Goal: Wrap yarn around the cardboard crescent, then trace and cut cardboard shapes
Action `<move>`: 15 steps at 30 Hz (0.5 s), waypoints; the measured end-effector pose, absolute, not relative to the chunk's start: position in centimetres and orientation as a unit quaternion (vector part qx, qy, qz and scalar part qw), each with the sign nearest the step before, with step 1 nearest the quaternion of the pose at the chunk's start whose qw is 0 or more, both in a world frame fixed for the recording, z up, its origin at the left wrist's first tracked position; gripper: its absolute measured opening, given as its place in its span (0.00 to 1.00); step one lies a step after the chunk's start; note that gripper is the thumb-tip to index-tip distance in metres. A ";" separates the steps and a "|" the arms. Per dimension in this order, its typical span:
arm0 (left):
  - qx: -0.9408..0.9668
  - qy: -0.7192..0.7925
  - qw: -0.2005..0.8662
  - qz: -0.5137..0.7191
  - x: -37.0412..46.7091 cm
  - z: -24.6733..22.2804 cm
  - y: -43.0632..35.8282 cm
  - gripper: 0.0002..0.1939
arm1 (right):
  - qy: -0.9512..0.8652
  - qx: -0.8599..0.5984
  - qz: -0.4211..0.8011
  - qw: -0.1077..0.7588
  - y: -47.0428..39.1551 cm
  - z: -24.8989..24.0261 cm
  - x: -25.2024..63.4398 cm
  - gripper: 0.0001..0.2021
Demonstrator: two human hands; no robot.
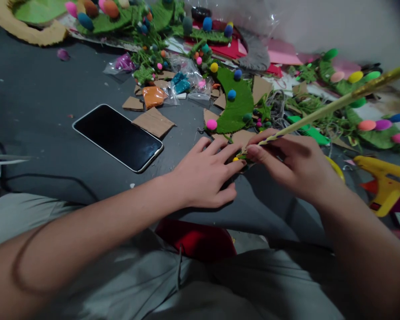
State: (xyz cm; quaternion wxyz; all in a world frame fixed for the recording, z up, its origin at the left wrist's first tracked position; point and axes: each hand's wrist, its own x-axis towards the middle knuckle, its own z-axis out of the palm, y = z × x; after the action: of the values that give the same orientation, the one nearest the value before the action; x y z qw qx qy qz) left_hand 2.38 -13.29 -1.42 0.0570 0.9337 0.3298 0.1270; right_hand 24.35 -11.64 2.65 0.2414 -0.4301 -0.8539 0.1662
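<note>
My right hand (293,164) is closed, thumb and fingers pinching the thin lower end of a long pale-yellow stick (316,114). The stick slants up to the right and ends in a thicker golden part. My left hand (206,175) lies palm down on the table, fingers spread, its fingertips close to the right hand's. By those fingertips is a small piece with a yellow ball (235,159), mostly hidden by the fingers. Just beyond both hands rests a green felt crescent (235,100) with coloured balls on it.
A phone (118,138) lies left of my hands, with a cardboard piece (154,122) over its edge. A yellow glue gun (383,178) is at the right. Behind are small bags, including an orange one (154,97), and green decorations (375,126). A red seat (196,240) shows below.
</note>
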 end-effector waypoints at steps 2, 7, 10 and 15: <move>0.934 0.329 0.057 0.129 2.4 -1.4 -13.3 0.23 | -0.847 -0.441 0.181 0.237 -11.5 2.6 24.4 0.08; 0.933 0.332 0.054 0.125 2.4 -1.4 -13.3 0.25 | -0.828 -0.464 0.201 0.242 -10.9 2.5 24.7 0.11; 0.933 0.333 0.057 0.121 2.4 -1.3 -13.3 0.25 | -0.818 -0.475 0.218 0.238 -10.7 2.5 24.8 0.12; 0.933 0.334 0.057 0.123 2.4 -1.3 -13.3 0.25 | -0.813 -0.485 0.216 0.238 -10.4 2.5 24.7 0.14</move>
State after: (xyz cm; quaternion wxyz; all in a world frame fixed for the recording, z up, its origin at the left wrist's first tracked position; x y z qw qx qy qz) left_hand 2.35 -13.33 -1.33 0.0574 0.9329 0.3336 0.1227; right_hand 24.73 -10.44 2.49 0.2381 -0.4853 -0.8130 0.2164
